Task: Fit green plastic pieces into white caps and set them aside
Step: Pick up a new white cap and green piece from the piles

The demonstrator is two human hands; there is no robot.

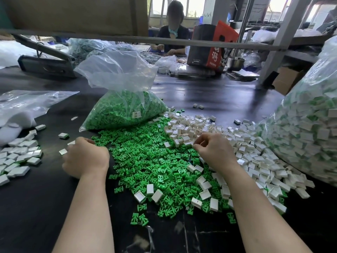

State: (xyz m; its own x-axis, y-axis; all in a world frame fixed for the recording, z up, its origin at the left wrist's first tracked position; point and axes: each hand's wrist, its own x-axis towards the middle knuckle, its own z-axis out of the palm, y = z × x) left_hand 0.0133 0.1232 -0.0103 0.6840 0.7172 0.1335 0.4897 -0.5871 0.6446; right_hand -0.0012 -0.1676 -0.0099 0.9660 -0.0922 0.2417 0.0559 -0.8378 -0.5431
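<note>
On the dark table (209,92), a big clear sack of finished caps (306,136) runs off the right edge. The smaller open bag (124,108) holds green pieces; loose green plastic pieces (145,161) spill before it, beside a heap of white caps (255,154). Set-aside caps (18,157) lie left, partly cut off. The left hand (85,157) curls knuckles-up, its contents hidden. The right hand (215,150) bends its fingertips into the caps; what it pinches I cannot tell.
</note>
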